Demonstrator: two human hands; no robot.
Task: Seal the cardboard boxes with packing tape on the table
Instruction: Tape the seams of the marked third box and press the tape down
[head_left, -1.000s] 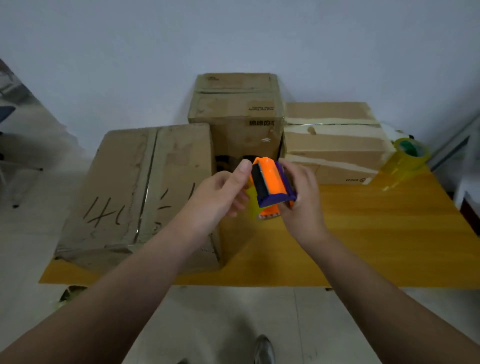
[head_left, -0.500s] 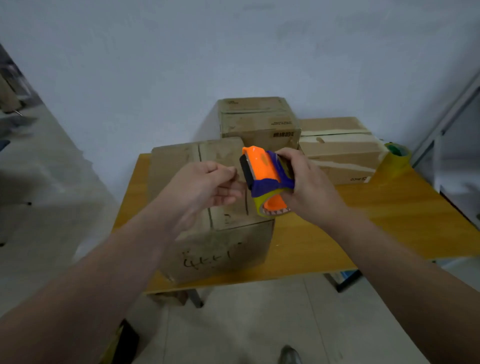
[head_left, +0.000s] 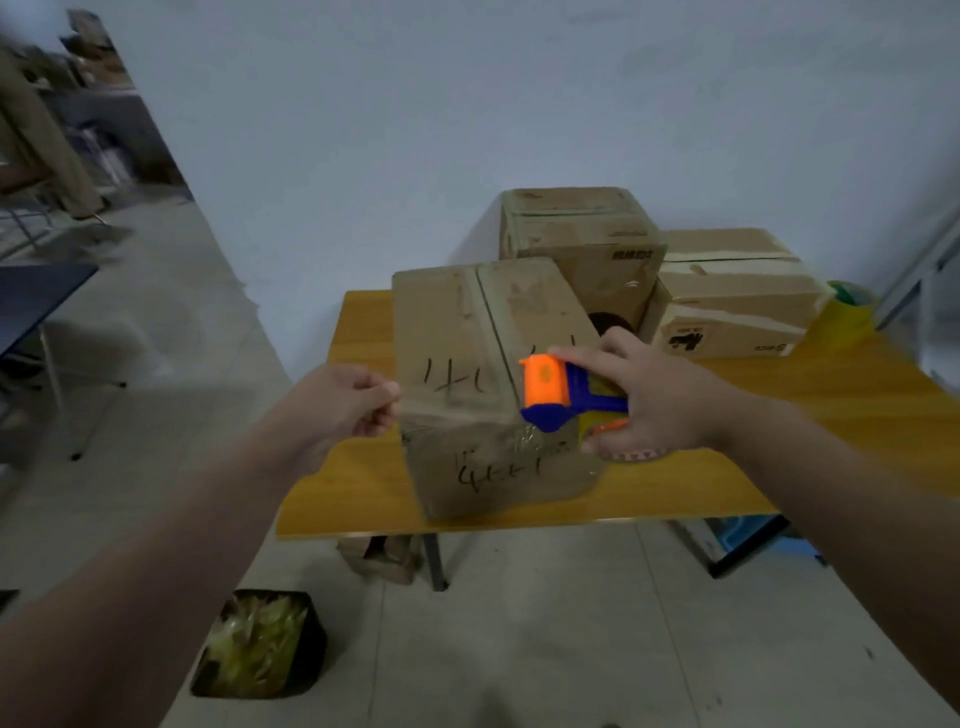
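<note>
- On yellow table (head_left: 358, 488), brown cardboard box (head_left: 467, 332), black scrawl starting "4".
- Right hand (head_left: 655, 401) grips orange-blue tape dispenser (head_left: 558, 397).
- Left hand (head_left: 350, 400) pinched; contents, I can't tell.

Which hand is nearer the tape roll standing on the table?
Right. The right hand, holding the dispenser, is left of the roll; the left hand is farther left, past the front box.

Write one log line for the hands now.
right hand: grips tape dispenser | left hand: pinches tape strip | tape strip: across front box
</note>
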